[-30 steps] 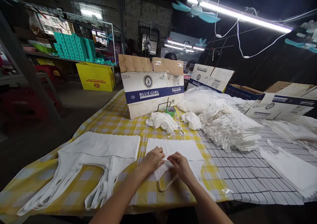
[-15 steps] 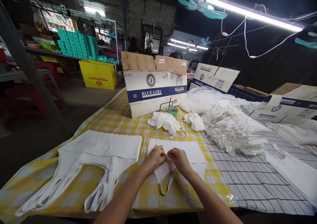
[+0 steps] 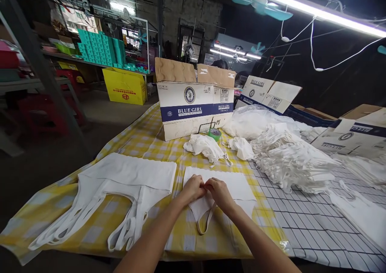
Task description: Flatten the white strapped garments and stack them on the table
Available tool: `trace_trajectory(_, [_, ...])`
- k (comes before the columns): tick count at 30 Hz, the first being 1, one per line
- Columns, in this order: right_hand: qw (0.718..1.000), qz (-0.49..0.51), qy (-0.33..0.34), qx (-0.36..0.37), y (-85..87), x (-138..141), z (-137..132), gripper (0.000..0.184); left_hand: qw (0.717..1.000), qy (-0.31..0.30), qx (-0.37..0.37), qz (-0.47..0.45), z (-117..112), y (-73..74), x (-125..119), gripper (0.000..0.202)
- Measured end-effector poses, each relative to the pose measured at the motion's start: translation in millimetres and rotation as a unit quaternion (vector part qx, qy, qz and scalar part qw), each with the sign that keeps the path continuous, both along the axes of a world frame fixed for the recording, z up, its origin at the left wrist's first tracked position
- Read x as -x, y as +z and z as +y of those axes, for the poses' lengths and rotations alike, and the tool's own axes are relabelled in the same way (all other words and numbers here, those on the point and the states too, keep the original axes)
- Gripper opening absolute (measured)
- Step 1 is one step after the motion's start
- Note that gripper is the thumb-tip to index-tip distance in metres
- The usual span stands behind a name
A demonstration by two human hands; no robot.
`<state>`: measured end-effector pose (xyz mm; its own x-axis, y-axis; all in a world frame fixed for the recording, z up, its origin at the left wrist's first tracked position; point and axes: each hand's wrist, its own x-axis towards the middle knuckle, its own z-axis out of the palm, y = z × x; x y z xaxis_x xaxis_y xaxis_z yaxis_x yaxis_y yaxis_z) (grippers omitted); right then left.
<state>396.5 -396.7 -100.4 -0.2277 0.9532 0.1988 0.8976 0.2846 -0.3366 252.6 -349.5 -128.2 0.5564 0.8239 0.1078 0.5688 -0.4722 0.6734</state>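
Note:
A white camisole point(image 3: 238, 183) lies flat on the yellow checked tablecloth in front of me, its strap looping toward me. Over its middle, my left hand point(image 3: 194, 188) is closed in a pinch on the camisole's fabric. My right hand point(image 3: 219, 191) is also pinched there, its fingertips meeting those of the left. Exactly which bit they grip is hidden by the fingers. To the left, a neat layered stack of white camisoles point(image 3: 129, 170) rests with its straps hanging toward the near table edge.
Crumpled white garments point(image 3: 205, 147) and a green tape roll point(image 3: 214, 134) lie beyond my hands, before a Blue Girl carton point(image 3: 196, 112). At right, a large heap of white garments point(image 3: 292, 156) sits on the grid-patterned cloth point(image 3: 304, 228). More cartons point(image 3: 352, 136) stand behind.
My fingertips have come together over the camisole; a small gap showed between them before. The whole view has shifted slightly, while the garments lie as they were.

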Motion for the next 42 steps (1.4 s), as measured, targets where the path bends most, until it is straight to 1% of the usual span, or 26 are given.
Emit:
trace_trajectory(4, [0.998,-0.057,0.024,-0.003,1.2,0,1,0.019,1.000,-0.010,-0.003,-0.004,0,1.7,0,0.012])
trace_trajectory(10, [0.988,-0.136,0.066,0.006,13.4,3,-6,0.021,0.999,-0.032,-0.006,-0.016,-2,7.5,2,0.021])
trace_trajectory(13, [0.985,-0.157,0.065,0.018,14.7,6,-10,0.020,0.999,-0.032,-0.003,-0.022,-4,10.0,3,0.019])
trace_trajectory(16, [0.986,-0.158,0.049,0.028,12.1,7,-9,0.020,0.999,-0.028,0.001,-0.025,-6,11.9,4,0.017])
trace_trajectory(20, [0.991,-0.129,0.009,0.034,12.5,3,-7,0.019,0.999,-0.025,0.012,-0.033,-8,13.6,5,0.017])
trace_trajectory(23, [0.995,-0.096,-0.021,0.027,16.5,-2,-15,0.018,0.999,-0.023,0.024,-0.039,-12,14.9,7,0.016])
trace_trajectory(25, [0.998,-0.059,-0.028,0.025,17.9,-4,-29,0.018,0.998,-0.024,0.031,-0.043,-14,16.7,9,0.018])
trace_trajectory(27, [0.999,-0.007,-0.023,0.034,16.9,-4,-49,0.018,0.998,-0.030,0.042,-0.047,-16,19.6,14,0.024])
trace_trajectory(29, [0.997,0.050,-0.012,0.064,14.9,-4,-71,0.023,0.996,-0.045,0.057,-0.049,-15,23.1,20,0.031])
trace_trajectory(30, [0.993,0.078,-0.002,0.092,14.5,-5,-82,0.028,0.995,-0.056,0.069,-0.050,-14,24.7,23,0.034])
trace_trajectory(32, [0.974,0.152,0.024,0.166,15.9,-8,-101,0.038,0.991,-0.073,0.100,-0.055,-8,26.8,30,0.038])
trace_trajectory(33, [0.957,0.199,0.040,0.206,18.1,-11,-109,0.042,0.989,-0.077,0.114,-0.058,-5,27.0,32,0.039])
trace_trajectory(35, [0.911,0.299,0.065,0.275,24.3,-15,-121,0.043,0.987,-0.071,0.132,-0.061,3,25.5,34,0.039])
trace_trajectory(38, [0.835,0.428,0.085,0.335,32.3,-19,-132,0.036,0.989,-0.048,0.131,-0.056,11,20.3,32,0.038])
trace_trajectory(40, [0.783,0.498,0.097,0.360,31.2,-18,-138,0.037,0.991,-0.032,0.123,-0.050,13,16.9,28,0.036])
trace_trajectory(42, [0.741,0.543,0.105,0.381,23.1,-15,-142,0.041,0.992,-0.020,0.116,-0.044,12,14.9,24,0.034])
